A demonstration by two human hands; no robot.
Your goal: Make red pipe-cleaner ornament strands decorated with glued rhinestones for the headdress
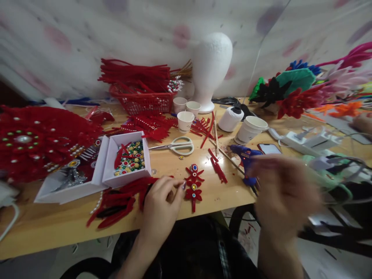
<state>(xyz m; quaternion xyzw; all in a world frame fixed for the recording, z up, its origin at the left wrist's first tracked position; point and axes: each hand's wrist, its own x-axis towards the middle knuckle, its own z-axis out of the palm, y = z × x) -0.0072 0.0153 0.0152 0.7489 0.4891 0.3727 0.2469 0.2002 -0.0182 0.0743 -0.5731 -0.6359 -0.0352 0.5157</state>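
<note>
A red chenille ornament (193, 190) set with blue, yellow and turquoise gems lies on the table in front of me. My left hand (164, 197) rests just left of it, fingers curled, a painted nail at the ornament's edge in what looks like a pinch. Blurred by motion, my right hand (286, 190) is raised over the table's front edge at the right; I cannot make out its fingers. Behind it sits a blue glue gun (245, 157), partly covered by the hand. Short red chenille pieces (217, 167) lie between glue gun and ornament.
Scissors (177, 146), paper cups (185, 121), a thread cone (231, 118) and a white foam head (213, 69) stand behind. At left are a white box of beads (128, 159) and red flowers (26, 143). A power strip (308, 141) and another person's hand (363, 123) are right.
</note>
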